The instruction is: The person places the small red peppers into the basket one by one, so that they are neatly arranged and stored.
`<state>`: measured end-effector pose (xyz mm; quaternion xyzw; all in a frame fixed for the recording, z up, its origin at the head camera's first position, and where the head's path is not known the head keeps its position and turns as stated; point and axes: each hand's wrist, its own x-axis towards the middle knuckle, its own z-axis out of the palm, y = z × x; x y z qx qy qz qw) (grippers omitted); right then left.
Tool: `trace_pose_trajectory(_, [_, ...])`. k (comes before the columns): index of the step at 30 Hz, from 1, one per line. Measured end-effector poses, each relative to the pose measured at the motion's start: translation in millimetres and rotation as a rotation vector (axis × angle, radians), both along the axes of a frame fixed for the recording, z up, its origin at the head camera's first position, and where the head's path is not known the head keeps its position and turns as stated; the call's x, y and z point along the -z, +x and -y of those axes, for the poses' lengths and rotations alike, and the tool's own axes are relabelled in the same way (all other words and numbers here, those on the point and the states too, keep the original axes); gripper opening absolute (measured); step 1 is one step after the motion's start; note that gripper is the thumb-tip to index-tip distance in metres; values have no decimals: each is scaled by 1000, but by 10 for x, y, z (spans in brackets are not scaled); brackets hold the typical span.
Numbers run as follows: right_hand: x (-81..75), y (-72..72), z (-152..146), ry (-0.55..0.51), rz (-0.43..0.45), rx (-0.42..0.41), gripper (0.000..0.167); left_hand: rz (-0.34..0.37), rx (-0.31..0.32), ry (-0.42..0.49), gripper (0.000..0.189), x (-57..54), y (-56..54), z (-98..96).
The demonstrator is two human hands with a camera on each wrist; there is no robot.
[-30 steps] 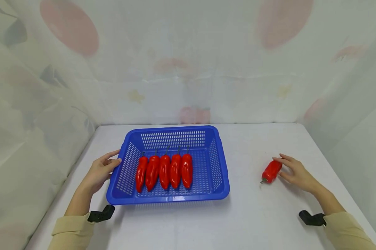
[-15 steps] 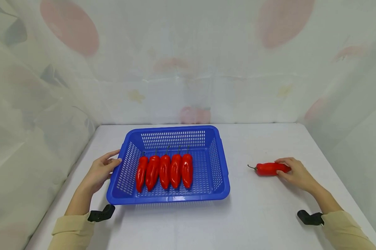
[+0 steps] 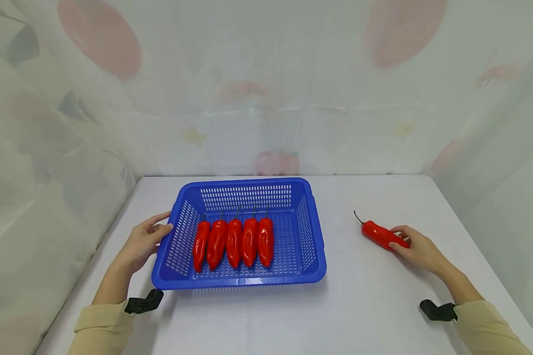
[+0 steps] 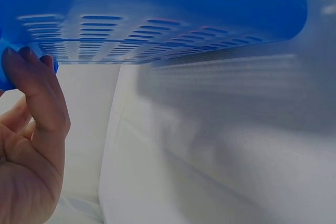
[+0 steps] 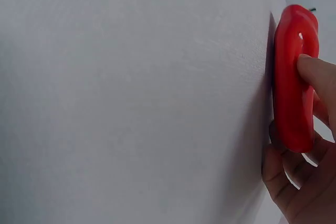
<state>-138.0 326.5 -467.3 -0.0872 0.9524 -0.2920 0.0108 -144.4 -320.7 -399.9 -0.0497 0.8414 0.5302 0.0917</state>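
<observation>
My left hand [image 3: 139, 246] pinches the left rim of a blue plastic basket [image 3: 240, 282]. The left wrist view shows the fingertips on the slotted basket wall [image 4: 173, 3]. Several long red peppers [image 3: 234, 244] lie side by side inside, stems toward the far wall. To the right, my right hand [image 3: 419, 250] grips another red pepper [image 3: 377, 235] near its stemless end, its green stem pointing away to the upper left. In the right wrist view, the thumb presses along the side of this pepper [image 5: 289, 98], with fingers behind and below it.
A white table [image 3: 284, 320] carries everything. Pale patterned sheeting [image 3: 249, 98] rises at its back and both sides. Inside the basket, the right part of the slotted floor [image 3: 286, 241] shows beside the row of peppers.
The pepper at the right has swung round in my right hand: its stem pointed toward the near left, then left, and now to the far left. The left hand and basket keep their place.
</observation>
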Motion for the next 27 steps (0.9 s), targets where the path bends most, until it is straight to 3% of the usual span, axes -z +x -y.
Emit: trace_pose_trajectory(27, [1,-124,189,-3,25,-31,54,-4,-12,6,65,-4,8,-9])
